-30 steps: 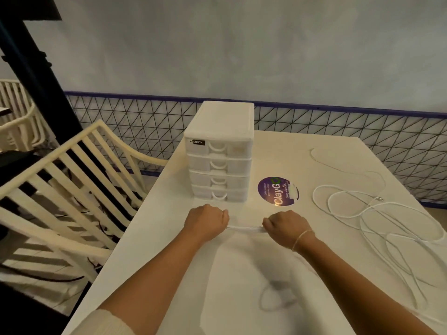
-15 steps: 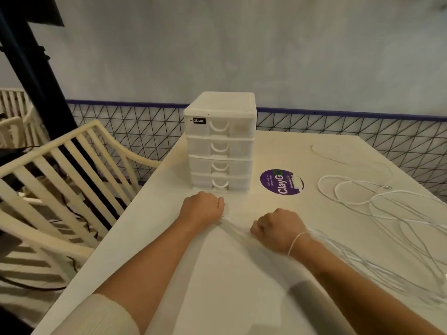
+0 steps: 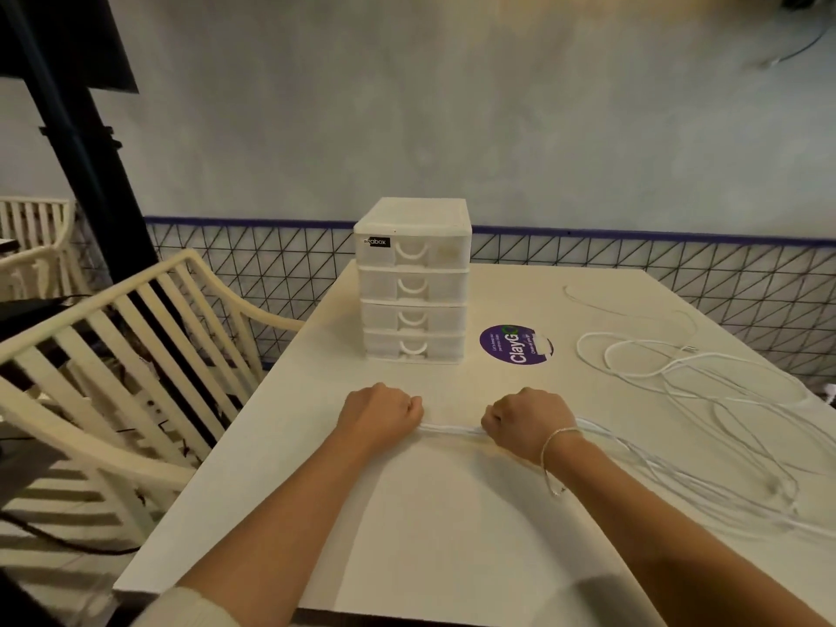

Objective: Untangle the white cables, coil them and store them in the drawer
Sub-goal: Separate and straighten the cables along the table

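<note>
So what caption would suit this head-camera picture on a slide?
Both hands, left and right, grip a white cable bundle before the closed drawer unit.

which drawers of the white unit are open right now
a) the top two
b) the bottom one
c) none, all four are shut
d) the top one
c: all four fronts of the drawer unit sit flush, while the left hand and right hand grip the cables in front of it.

Bare forearms; a cream sleeve (image 3: 181, 608) on the left arm, 1 thin silver bracelet (image 3: 549, 450) on the right wrist.
</note>
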